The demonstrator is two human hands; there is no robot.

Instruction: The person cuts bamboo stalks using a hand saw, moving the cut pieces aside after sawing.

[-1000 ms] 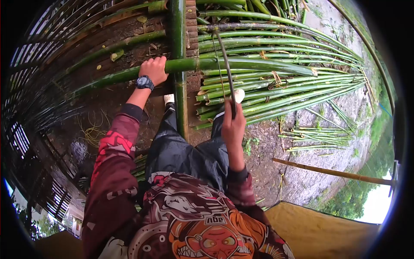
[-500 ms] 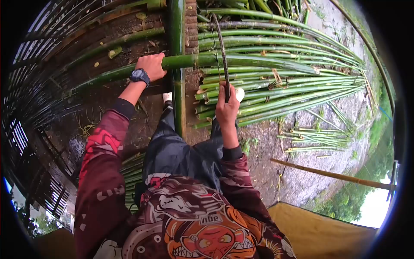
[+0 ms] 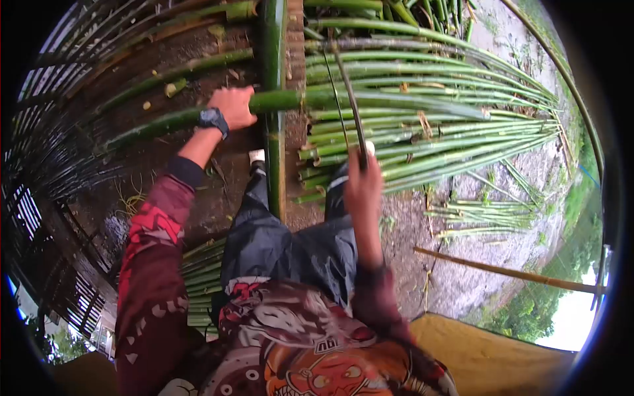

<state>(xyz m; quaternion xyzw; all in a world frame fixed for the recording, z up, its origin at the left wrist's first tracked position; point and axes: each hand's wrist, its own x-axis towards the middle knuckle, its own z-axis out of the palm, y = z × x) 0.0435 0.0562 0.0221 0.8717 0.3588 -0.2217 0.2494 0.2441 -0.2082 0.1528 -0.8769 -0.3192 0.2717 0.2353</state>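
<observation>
My left hand (image 3: 232, 107), with a dark watch on its wrist, is wrapped round a thick green bamboo pole (image 3: 277, 100). That pole lies across another green bamboo pole (image 3: 275, 171), which runs toward me. To the right of the crossing, my right hand (image 3: 364, 191), blurred by motion, is closed on the near end of a bow saw (image 3: 351, 99). The saw's dark curved frame and thin blade slant across the held pole. Whether the blade is in a cut there I cannot tell.
Many cut bamboo poles (image 3: 456, 132) lie side by side on the right, with a smaller pile (image 3: 485, 214) nearer me. More bamboo stems (image 3: 178, 72) lie at the left. A thin pole (image 3: 508, 269) and a yellow-brown tarp (image 3: 489, 350) are at the lower right.
My right hand has drawn back toward me and slightly right, bringing the bow saw with it. The left hand still grips the bamboo pole in nearly the same place.
</observation>
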